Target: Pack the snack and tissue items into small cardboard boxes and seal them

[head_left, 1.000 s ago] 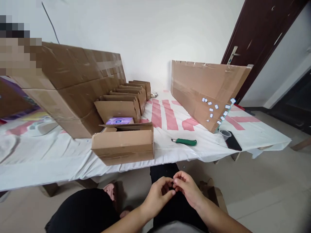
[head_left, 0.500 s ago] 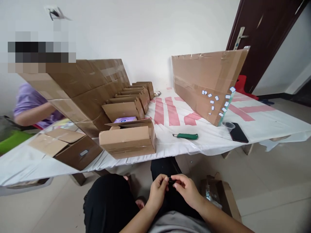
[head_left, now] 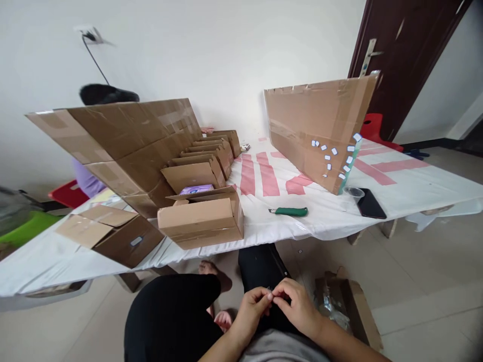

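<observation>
Above my lap, my left hand (head_left: 256, 305) and my right hand (head_left: 293, 302) meet with thumbs and fingertips pinched together. Between the fingertips is something tiny that I cannot make out. In front of me on the table lies a utility knife (head_left: 290, 211) with a green handle, its short blade end pointing left. To its left stands an open cardboard box (head_left: 199, 221), with a purple packet (head_left: 196, 189) just behind its front part. Small white labels with blue edges (head_left: 327, 158) stick to an upright cardboard panel (head_left: 302, 120) on the right.
Several open cartons (head_left: 211, 151) run in a row toward the wall, beside a tall cardboard partition (head_left: 124, 136). A closed carton (head_left: 113, 234) sits front left. A phone (head_left: 371, 204) and clear plastic cup (head_left: 353, 193) lie right. Below, a floor box (head_left: 354, 306) holds clear plastic.
My hands have come closer together, their fingertips now touching. The person behind the partition has leaned down, leaving dark hair and part of a purple garment visible. My view has shifted slightly.
</observation>
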